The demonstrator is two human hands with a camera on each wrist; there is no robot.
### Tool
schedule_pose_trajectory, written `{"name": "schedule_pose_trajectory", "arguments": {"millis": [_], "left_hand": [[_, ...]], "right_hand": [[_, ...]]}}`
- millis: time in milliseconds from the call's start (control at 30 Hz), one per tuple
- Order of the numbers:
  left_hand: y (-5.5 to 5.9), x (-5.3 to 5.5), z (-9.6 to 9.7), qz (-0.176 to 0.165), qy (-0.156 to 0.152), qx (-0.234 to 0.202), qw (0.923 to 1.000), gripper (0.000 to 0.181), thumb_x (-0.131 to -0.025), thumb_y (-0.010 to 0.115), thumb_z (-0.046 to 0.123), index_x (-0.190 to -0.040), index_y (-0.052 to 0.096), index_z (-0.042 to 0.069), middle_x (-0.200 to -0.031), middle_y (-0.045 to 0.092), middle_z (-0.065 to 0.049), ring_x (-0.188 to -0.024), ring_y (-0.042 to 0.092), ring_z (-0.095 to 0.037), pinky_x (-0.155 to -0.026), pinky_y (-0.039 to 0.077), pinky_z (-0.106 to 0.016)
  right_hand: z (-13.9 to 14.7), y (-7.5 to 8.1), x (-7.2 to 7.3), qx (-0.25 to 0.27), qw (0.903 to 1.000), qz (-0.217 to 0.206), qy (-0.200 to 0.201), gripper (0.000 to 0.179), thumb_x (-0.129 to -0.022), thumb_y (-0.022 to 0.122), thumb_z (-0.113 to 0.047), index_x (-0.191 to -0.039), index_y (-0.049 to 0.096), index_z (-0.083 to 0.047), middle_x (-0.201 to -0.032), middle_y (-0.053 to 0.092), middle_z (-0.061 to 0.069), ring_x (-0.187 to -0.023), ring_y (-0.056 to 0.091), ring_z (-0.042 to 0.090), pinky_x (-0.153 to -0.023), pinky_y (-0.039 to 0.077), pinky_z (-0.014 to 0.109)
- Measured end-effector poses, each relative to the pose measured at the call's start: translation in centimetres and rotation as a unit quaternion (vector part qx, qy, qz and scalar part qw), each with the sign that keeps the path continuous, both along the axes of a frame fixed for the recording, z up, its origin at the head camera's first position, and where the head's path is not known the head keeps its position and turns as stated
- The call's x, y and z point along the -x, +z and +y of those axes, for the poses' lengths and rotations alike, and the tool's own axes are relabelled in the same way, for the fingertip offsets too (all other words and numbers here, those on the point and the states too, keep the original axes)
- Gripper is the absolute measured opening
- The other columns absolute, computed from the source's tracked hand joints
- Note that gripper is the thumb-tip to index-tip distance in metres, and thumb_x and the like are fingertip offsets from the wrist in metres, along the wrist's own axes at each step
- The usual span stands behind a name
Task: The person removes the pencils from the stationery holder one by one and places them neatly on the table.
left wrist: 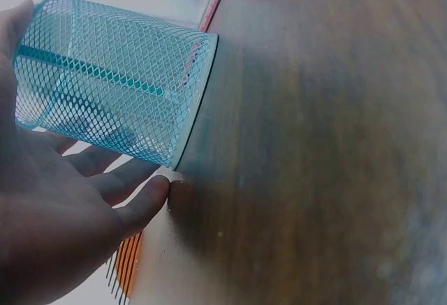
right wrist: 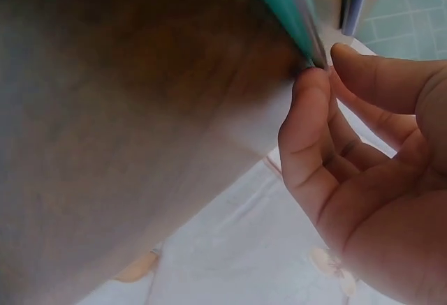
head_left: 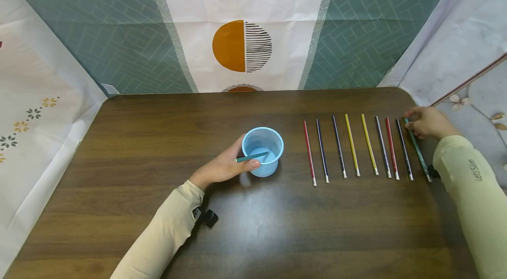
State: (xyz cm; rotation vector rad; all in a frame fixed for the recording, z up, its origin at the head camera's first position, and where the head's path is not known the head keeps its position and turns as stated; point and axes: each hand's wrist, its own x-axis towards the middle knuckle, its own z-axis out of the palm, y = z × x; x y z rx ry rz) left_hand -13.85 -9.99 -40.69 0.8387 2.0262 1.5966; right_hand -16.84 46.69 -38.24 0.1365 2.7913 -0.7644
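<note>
A light blue mesh pencil cup (head_left: 270,168) stands on the table, and my left hand (head_left: 222,166) grips its left side, thumb near the rim and fingers around the wall. Inside the cup a green pencil (head_left: 249,157) leans on the rim; its dark line shows through the mesh (left wrist: 105,75) in the left wrist view. At the table's right edge my right hand (head_left: 431,122) pinches the far end of another green pencil (head_left: 418,151) between thumb and fingertips. That pencil slants beside the row, its ferrule end toward me.
Left of the right hand, several pencils lie side by side on the brown table (head_left: 158,138): a red pencil (head_left: 309,151) at the left end, yellow pencils (head_left: 351,145) midway, a black pencil (head_left: 405,149) at the right. Patterned cloth (head_left: 332,50) hangs behind the table.
</note>
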Motion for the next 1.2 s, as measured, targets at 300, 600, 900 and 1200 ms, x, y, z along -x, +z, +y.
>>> {"name": "schedule_pose_trajectory", "arguments": {"millis": [300, 600, 900, 1200], "left_hand": [[-0.2, -0.3, -0.4, 0.002, -0.005, -0.009, 0.9999, 0.083, -0.084, 0.070, 0.052, -0.148, 0.027, 0.024, -0.138, 0.044, -0.011, -0.122, 0.044, -0.031, -0.100, 0.035, -0.046], [-0.1, -0.1, -0.4, -0.003, -0.009, -0.016, 0.9998, 0.083, -0.084, 0.071, 0.050, -0.149, 0.027, 0.023, -0.138, 0.044, -0.011, -0.122, 0.044, -0.031, -0.100, 0.035, -0.046], [0.0, 0.0, -0.4, -0.005, -0.021, -0.035, 0.9992, 0.087, -0.082, 0.074, 0.050, -0.149, 0.027, 0.019, -0.140, 0.042, -0.015, -0.124, 0.043, -0.035, -0.100, 0.035, -0.046], [0.2, -0.3, 0.3, -0.032, -0.027, -0.015, 0.9990, 0.092, -0.080, 0.081, 0.027, -0.148, 0.020, 0.030, -0.142, 0.039, -0.004, -0.127, 0.042, -0.026, -0.102, 0.035, -0.046]], "right_hand": [[-2.2, 2.6, 0.2, -0.028, 0.9977, 0.062, -0.005, 0.031, -0.094, 0.054, -0.008, -0.120, 0.051, 0.009, -0.073, 0.062, 0.015, -0.058, 0.056, 0.023, -0.051, 0.045, 0.037], [-11.9, 7.8, -1.8, 0.006, 0.9880, 0.143, 0.057, 0.033, -0.100, 0.055, -0.024, -0.128, 0.057, -0.006, -0.108, 0.064, 0.023, -0.067, 0.061, 0.016, -0.054, 0.047, 0.031], [-23.9, 9.7, -4.6, 0.060, 0.9263, 0.281, 0.244, 0.026, -0.091, 0.068, -0.006, -0.116, 0.068, -0.015, -0.095, 0.066, -0.007, -0.076, 0.056, 0.008, -0.066, 0.045, 0.023], [-31.5, 9.7, -5.6, 0.153, 0.8676, 0.272, 0.387, 0.031, -0.089, 0.070, -0.005, -0.118, 0.065, -0.014, -0.101, 0.062, -0.010, -0.075, 0.053, 0.008, -0.063, 0.047, 0.026]]}}
